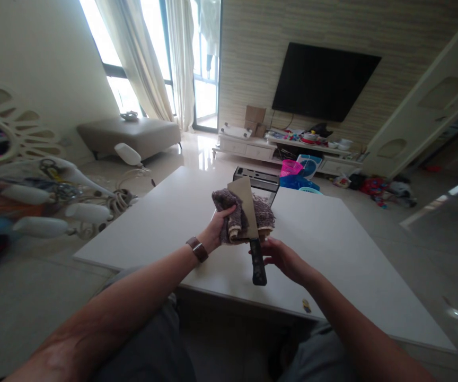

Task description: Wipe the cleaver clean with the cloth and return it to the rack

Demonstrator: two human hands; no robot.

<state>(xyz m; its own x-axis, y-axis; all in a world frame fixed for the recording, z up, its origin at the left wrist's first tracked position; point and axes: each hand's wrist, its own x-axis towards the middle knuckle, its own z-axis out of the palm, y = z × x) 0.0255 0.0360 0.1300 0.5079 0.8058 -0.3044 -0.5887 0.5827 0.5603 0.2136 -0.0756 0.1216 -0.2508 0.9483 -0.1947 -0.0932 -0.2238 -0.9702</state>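
Note:
A cleaver with a broad metal blade and black handle is held above a white table, its blade up and its handle toward me. My left hand is closed on a brownish-purple towel, which is folded around and behind the blade. Beside the cleaver's handle is my right hand, fingers apart and loosely stretched behind it. Whether those fingers touch the handle is hard to make out. Just beyond the towel stands a black and silver box-like rack, partly hidden by the blade and towel.
The white table spreads under my hands, with a small yellow sticker near its front edge. A white lamp-like fixture lies at left. A pink basket and a cluttered TV cabinet are beyond the table.

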